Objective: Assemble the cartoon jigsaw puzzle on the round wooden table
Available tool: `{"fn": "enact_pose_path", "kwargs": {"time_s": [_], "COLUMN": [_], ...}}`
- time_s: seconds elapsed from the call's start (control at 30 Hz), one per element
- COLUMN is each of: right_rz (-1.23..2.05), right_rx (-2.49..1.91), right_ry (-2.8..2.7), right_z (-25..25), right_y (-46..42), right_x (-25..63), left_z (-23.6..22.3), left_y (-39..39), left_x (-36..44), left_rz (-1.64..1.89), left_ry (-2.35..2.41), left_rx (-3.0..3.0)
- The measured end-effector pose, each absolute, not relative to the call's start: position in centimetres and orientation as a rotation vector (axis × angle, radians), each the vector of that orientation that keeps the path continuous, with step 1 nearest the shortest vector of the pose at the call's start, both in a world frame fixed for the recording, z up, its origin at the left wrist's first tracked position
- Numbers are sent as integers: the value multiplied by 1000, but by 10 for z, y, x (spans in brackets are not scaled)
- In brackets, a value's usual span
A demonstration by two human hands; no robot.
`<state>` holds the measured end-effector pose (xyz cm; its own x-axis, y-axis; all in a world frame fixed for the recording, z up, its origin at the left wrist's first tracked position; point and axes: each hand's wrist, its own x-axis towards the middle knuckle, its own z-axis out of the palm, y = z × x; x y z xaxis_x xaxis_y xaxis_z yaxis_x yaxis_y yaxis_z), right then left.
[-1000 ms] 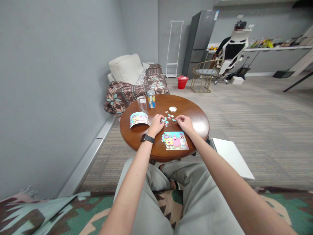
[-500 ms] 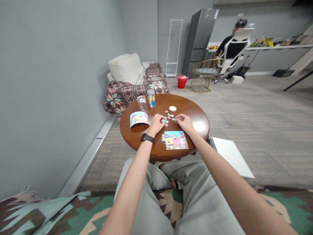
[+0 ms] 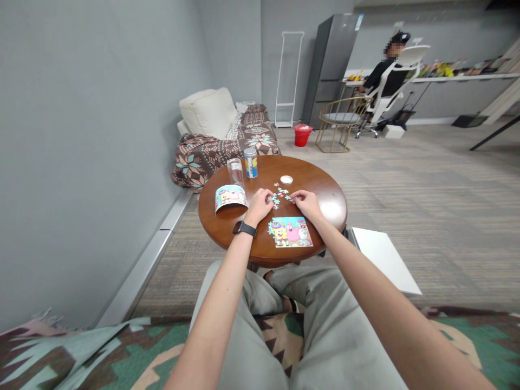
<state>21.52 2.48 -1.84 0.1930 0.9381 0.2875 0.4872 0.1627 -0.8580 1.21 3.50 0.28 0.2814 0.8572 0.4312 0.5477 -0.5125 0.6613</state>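
Loose jigsaw puzzle pieces [image 3: 276, 204] lie in a small cluster on the round wooden table [image 3: 300, 168]. At the cluster's left edge, my left hand [image 3: 260, 207] has its fingers curled and pinched on a puzzle piece, partly hidden by the fingers. On the other side my right hand [image 3: 307, 205] pinches a light blue puzzle piece [image 3: 289, 199] between thumb and fingertips. Nearer to me lies a mostly joined cartoon puzzle [image 3: 291, 233], its left edge uneven with knobs. A curved picture sheet [image 3: 231, 196] showing the same cartoon figures stands left of my left hand.
Behind the sheet are a clear glass [image 3: 235, 172] and a cartoon-printed tin [image 3: 251, 164]. A round white lid [image 3: 286, 180] lies beyond the pieces. A white board [image 3: 385, 259] is beside the table at right. A person [image 3: 384, 76] sits in a swivel chair at the back.
My hands stay almost in place over the pieces, with only slight finger movement. In the background, the seated person and the swivel chair have turned a little.
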Motion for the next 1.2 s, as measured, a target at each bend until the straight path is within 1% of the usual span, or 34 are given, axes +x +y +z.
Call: {"fn": "enact_pose_path", "kwargs": {"time_s": [0.13,0.37,0.7,0.93,1.2], "right_rz": [494,517,417,521,589], "right_rx": [-1456,-1444,-1435,-1446,-1377], "right_ry": [-1441,-1425,-1483,-1481,-1432], "right_z": [-18,-19,-18,-15,-17], "right_y": [25,26,24,25,27], "right_x": [215,216,216,214,215], "left_z": [3,4,5,4,3], "left_y": [36,35,33,33,37], "left_x": [12,13,12,13,12], "left_rz": [1099,1109,1134,1075,1094], "left_ry": [1271,1273,1269,1238,1244], "left_rx": [2186,2153,2147,2089,2192]}}
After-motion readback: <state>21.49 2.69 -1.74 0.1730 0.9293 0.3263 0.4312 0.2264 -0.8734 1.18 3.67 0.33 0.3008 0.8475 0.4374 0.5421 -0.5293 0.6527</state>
